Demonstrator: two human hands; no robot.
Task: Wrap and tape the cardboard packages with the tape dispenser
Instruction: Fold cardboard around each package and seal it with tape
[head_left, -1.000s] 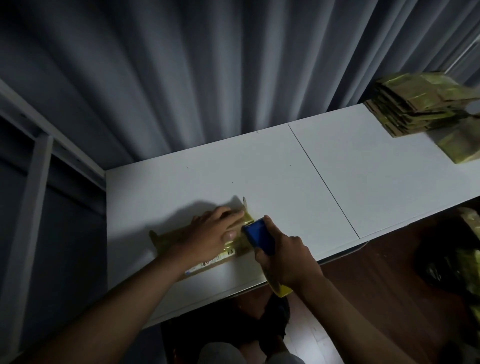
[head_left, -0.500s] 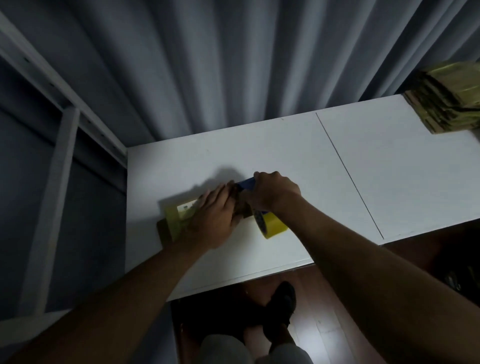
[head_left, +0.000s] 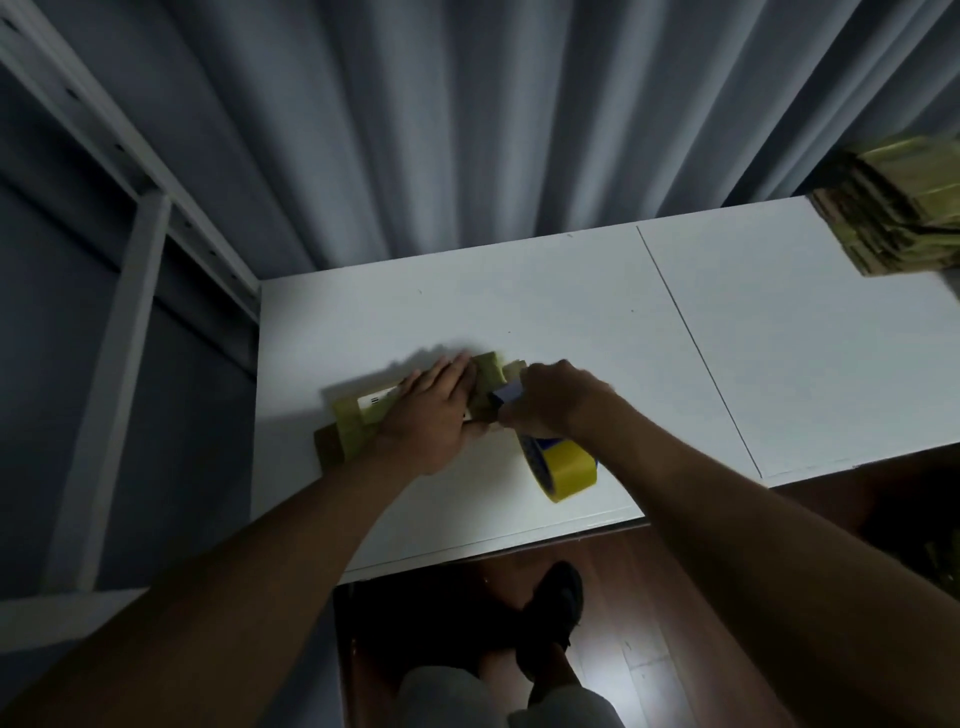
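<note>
Package (head_left: 363, 415): laid flat on the tabletop (head_left: 571, 312), pinned under the left hand (head_left: 431, 421), fingers straight, nothing grasped. Dispenser (head_left: 561, 462): held at the package's right end by the right hand (head_left: 550, 400), grip curled around its blue handle. Both forearms are extended forward.

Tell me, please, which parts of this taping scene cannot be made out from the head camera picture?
- Flat cardboard package: its middle is hidden under the left hand, head view.
- Blue tape dispenser with yellow roll: its cutting end is covered by the right hand.
- White label: print too small.
- Stack of taped yellow-brown packages: blurred, cut by the right edge.
</note>
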